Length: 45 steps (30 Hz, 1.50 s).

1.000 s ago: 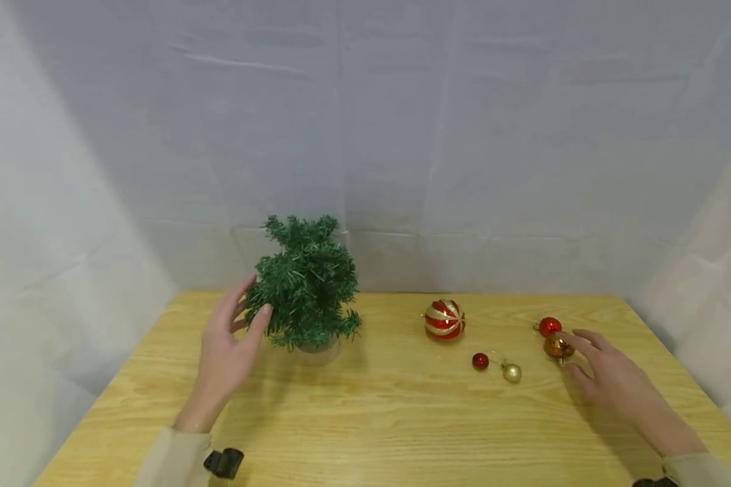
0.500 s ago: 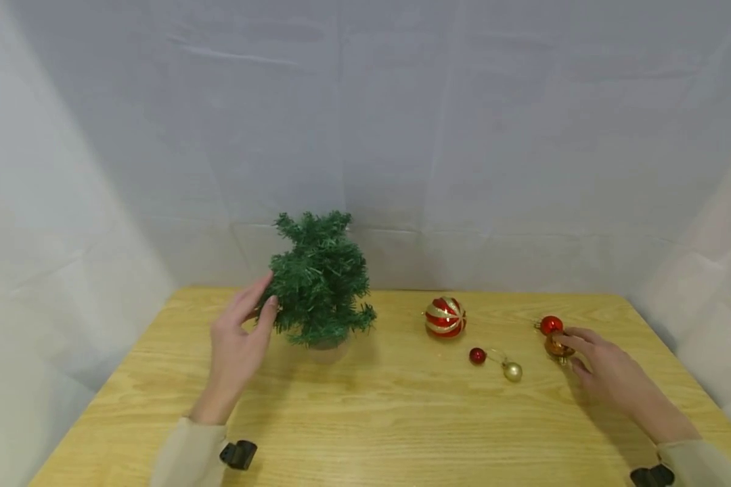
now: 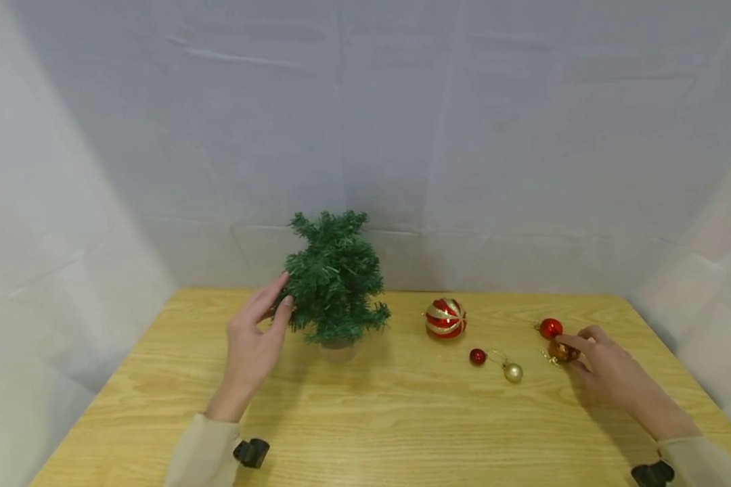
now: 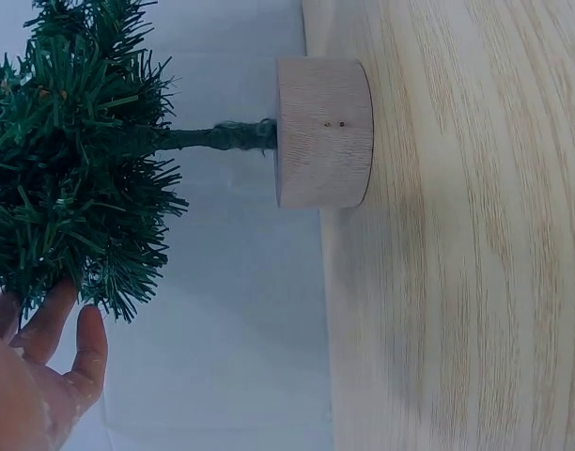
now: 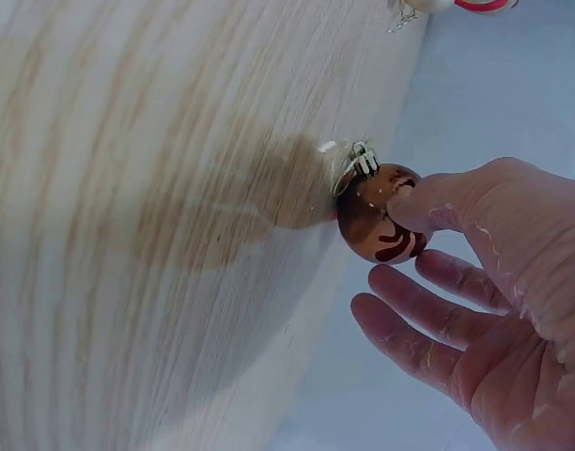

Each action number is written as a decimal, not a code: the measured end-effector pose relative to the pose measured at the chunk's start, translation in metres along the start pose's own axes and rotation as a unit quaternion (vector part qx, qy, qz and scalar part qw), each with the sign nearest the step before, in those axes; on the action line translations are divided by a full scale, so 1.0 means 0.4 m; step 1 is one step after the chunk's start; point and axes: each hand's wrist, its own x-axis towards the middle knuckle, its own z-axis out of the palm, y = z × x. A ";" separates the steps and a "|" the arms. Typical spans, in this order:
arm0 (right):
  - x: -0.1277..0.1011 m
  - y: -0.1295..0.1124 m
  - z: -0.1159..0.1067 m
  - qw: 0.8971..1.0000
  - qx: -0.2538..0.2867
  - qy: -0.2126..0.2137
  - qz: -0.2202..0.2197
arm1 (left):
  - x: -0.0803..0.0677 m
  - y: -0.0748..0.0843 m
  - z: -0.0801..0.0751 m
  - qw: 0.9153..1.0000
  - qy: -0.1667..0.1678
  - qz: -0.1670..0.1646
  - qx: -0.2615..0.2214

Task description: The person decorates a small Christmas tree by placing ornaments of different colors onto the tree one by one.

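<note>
The right hand [image 3: 609,368] pinches a small brown ball [image 3: 562,350] near the right edge of the desk [image 3: 365,419], thumb on top. The ball looks light, smooth and easy to crack, so soft fingers on its round sides seem best. The right wrist view shows its little metal cap [image 5: 361,162], too small to see from the head. Farther back, the left hand [image 3: 252,341] lies flat against the little green tree [image 3: 336,281], fingers straight. Only the left wrist view shows its round wooden foot [image 4: 323,132].
</note>
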 end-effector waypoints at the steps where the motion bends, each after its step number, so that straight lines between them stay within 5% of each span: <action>1: 0.001 0.002 0.000 1.000 0.001 -0.002 0.000 | 0.001 0.001 0.002 1.000 0.000 0.002 -0.001; 12: 0.004 0.007 -0.008 1.000 0.025 -0.006 0.003 | 0.002 0.010 0.020 1.000 0.001 0.017 -0.004; 22: 0.008 0.003 -0.005 0.997 0.055 -0.032 0.034 | -0.008 0.032 0.005 0.999 -0.033 0.011 0.023; 29: 0.002 -0.010 -0.003 0.998 0.058 -0.015 0.005 | -0.003 0.033 -0.006 0.993 -0.011 0.110 0.035; 36: -0.003 -0.013 -0.003 0.998 0.057 -0.011 0.007 | 0.008 0.039 -0.001 0.969 0.011 0.230 0.087; 45: -0.020 -0.033 -0.015 0.997 0.073 0.018 0.016 | -0.002 0.046 0.011 0.944 0.038 0.294 0.147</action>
